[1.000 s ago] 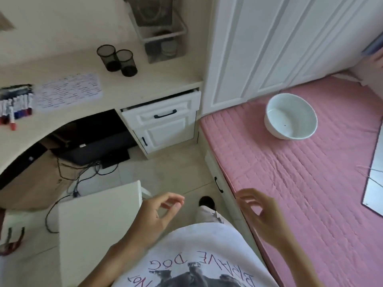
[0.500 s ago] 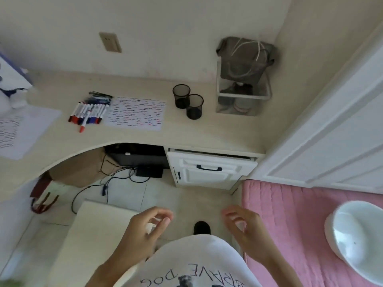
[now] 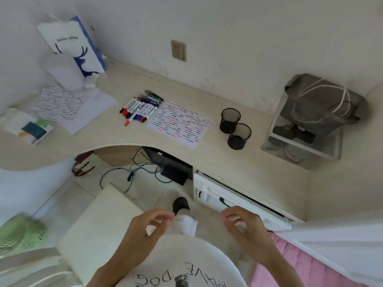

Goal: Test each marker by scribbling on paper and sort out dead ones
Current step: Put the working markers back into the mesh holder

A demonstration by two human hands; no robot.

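Standing back from desk (image 3: 238,160), nothing held: left hand (image 3: 143,230) and right hand (image 3: 246,230) empty, fingers loosely curled. Markers (image 3: 139,108) heaped just left of scribbled paper (image 3: 179,123), cups (image 3: 235,128) right of paper. Markers likely light, stiff, smooth, roll-prone; pinch mid-barrel.

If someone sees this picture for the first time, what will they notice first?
Probably the bundle of markers lying in the middle of the desk, beside a sheet of paper covered in coloured scribbles. Right of it stand two black mesh cups, touching. Low in the frame, the left hand and right hand hover empty.
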